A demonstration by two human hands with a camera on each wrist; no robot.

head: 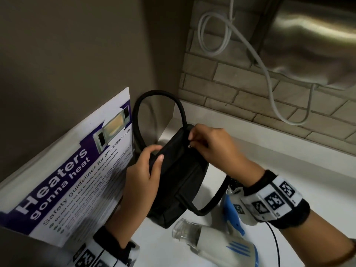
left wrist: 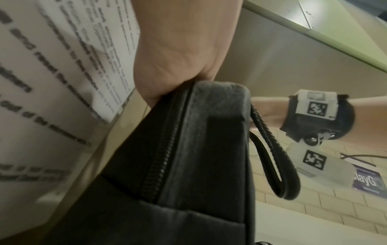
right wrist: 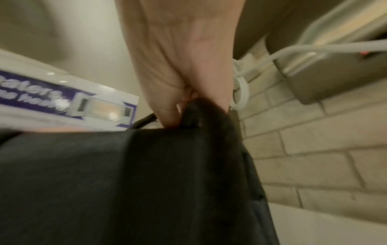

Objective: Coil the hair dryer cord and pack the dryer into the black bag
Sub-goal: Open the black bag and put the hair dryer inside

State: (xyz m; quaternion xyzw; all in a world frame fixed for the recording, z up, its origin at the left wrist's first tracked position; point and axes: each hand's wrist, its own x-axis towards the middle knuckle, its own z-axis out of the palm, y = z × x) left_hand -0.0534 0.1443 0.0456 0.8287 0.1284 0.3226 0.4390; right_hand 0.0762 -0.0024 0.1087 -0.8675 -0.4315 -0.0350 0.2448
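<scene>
The black bag (head: pixel 177 176) stands on the white counter (head: pixel 289 170), zipped along its top edge (left wrist: pixel 167 149). My left hand (head: pixel 146 170) grips the bag's near top corner (left wrist: pixel 209 92), thumb over the fabric. My right hand (head: pixel 204 141) pinches the small metal zipper pull (head: pixel 189 145) at the bag's far end (right wrist: pixel 194 116). Two black handles show, one arching behind (head: pixel 159 93) and one looping to the right (head: pixel 212 205). The white and blue hair dryer (head: pixel 231 228) lies on the counter near the bag, its black cord (head: pixel 275 243) trailing toward me.
A leaning poster board (head: pixel 77 170) about microwave use stands at the left, touching the bag. A brick wall (head: pixel 250 89) with a white cable (head: pixel 269 83) runs behind. A steel appliance (head: pixel 308 35) hangs at the upper right.
</scene>
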